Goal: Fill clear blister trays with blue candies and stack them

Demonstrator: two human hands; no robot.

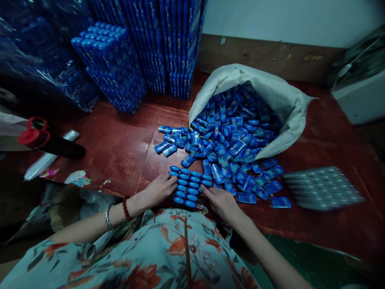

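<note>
Small blue packs point(187, 188) stand on edge in tight rows at the table's near edge, their rounded blue ends facing up. My left hand point(164, 186) presses its bent fingers against the left side of this block. At its right side my right hand point(221, 200) has thumb and fingertips closed on the packs at the edge. The undersides of both hands are partly hidden. Loose blue packs point(246, 182) lie flat in a heap just beyond and right of my right hand. They spill from a white woven sack point(288, 100) lying open on its side.
A stack of clear plastic trays point(323, 188) sits on the right of the red-brown table point(126, 140). Tall stacks of blue packs point(171, 48) and a smaller stack point(111, 68) stand at the back left. A black bottle with a red lid point(57, 142) lies beside a plastic roll point(49, 156).
</note>
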